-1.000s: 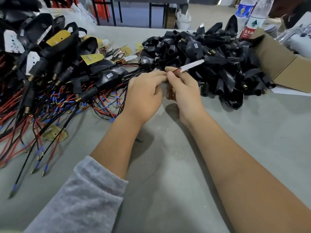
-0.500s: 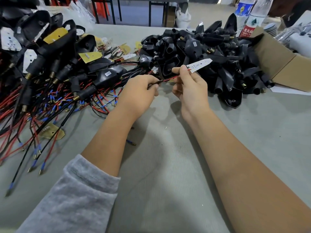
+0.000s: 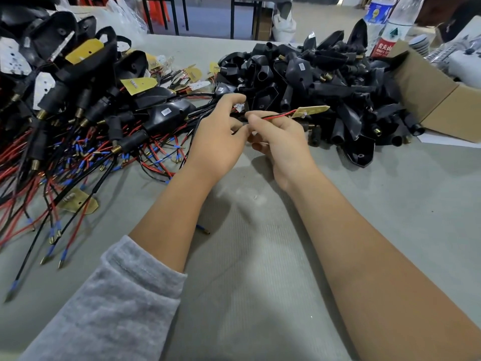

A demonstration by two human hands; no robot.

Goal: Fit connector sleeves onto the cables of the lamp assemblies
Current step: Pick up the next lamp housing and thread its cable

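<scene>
Cable (image 3: 276, 116) pinched by right hand (image 3: 281, 144) fingers; left hand (image 3: 218, 142) fingers pinch its other end

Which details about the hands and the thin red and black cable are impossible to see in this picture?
Head view only:
- Where the left hand meets the thin red and black cable: hidden by its own fingers.
- Any connector sleeve on the cable: too small, and covered by the right hand.
- Markings on the small yellow circuit board: blurred.
- The brown cardboard box: cut off by the right edge.
</scene>
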